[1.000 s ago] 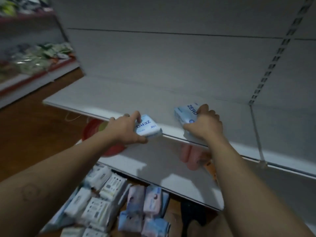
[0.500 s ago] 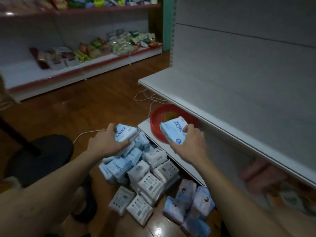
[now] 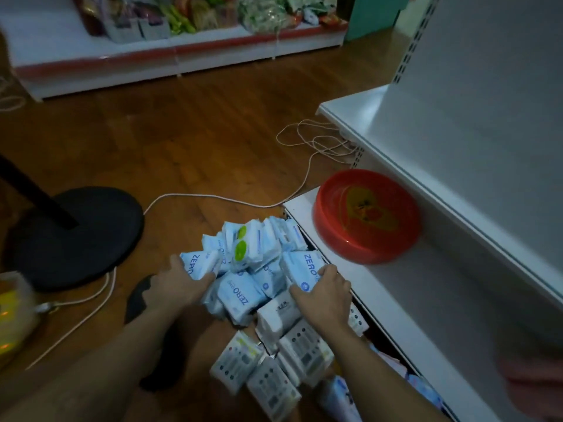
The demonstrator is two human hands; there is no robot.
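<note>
Two white boards are taking up the right side: the top board is jutting out over the low board. The wood floor is lying open to the left and beyond. A black base is sitting off left, well apart from the work. A red bowl is resting on the low board's end, just beside the pile of wrapped packs heaped on the floor against that board's edge.

The left hand is gripping the left pack at the pile's left flank, fingers curled round its end. The right hand is gripping the right pack at the right flank, fingers wrapped over its lower end. Both packs are touching the heap; whether they are bearing on it, I cannot tell.

The packs are looking light, soft and film-wrapped, so likely slippery and giving under a squeeze. Pinching across the short sides, thumb against fingers, seems the safest hold.

The low board's edge is running close by the right wrist, and the top board's lip is hanging over any upward path. The bowl is narrowing the landing room there. A cable is trailing beyond the pile. The clearest way out is looking to be up and leftward.
</note>
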